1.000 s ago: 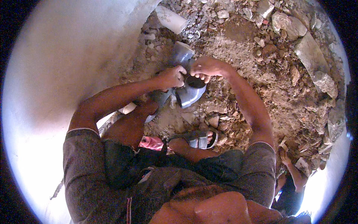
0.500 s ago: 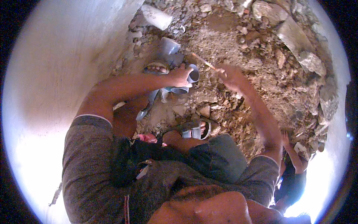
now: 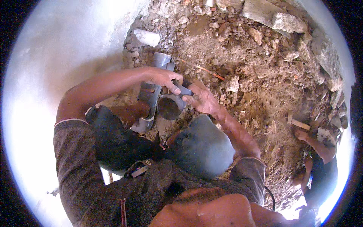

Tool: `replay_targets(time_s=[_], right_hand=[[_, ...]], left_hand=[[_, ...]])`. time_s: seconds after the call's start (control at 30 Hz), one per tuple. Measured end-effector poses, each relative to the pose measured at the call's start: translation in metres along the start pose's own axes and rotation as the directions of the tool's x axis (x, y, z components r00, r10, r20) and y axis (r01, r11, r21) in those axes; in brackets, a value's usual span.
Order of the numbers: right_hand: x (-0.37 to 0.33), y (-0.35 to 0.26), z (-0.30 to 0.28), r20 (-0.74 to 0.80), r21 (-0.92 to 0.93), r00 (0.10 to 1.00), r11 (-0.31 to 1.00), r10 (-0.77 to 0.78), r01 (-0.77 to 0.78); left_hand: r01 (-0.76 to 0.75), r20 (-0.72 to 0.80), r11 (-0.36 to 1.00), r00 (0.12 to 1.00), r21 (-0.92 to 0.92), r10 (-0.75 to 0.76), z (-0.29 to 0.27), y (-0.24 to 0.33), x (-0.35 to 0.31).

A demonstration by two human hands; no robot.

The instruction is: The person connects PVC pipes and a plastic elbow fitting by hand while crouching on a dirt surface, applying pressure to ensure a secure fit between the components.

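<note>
Both my hands are closed on a grey plastic pipe fitting (image 3: 183,90) in front of my knees. My left hand (image 3: 166,80) grips its upper left side, and my right hand (image 3: 203,99) holds it from the right. Just below it, a wide round pipe opening (image 3: 170,107) faces me; whether the two are one piece I cannot tell. Grey pipe pieces (image 3: 149,99) lie to the left by my leg, with another grey pipe end (image 3: 162,59) beyond my left wrist. A thin stick-like tool (image 3: 204,69) with an orange end rests on the soil past my hands.
A white pipe offcut (image 3: 147,38) lies near the pale wall (image 3: 75,45) on the left. Rubble and stone slabs (image 3: 264,13) line the far side. At the right, another person's hand (image 3: 301,134) is beside a hammer-like tool (image 3: 301,124) on the dirt.
My right hand has let go of the stick-like tool, now on the ground, and has come left onto the fitting. At the right, a hammer-like tool has come into view by the other person's hand.
</note>
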State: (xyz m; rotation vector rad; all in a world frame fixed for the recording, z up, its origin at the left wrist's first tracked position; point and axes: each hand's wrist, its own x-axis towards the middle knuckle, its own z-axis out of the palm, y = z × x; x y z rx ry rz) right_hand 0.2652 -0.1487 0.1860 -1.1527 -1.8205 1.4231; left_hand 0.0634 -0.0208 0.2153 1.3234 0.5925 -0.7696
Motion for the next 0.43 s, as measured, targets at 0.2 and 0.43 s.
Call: replay_targets(time_s=[0.2,0.43], right_hand=[[-0.058,-0.01,-0.016,-0.298,-0.026,0.947,0.991,0.116,-0.13],[-0.145,-0.002,-0.019,-0.441,0.505,0.66,0.776,0.608,-0.378]], left_hand=[[0.15,-0.25,0.918,0.966,0.368,-0.057,0.032,0.065,-0.017],[0.017,-0.034,0.536,0.999,0.844,0.023,0.08,0.131,-0.028]])
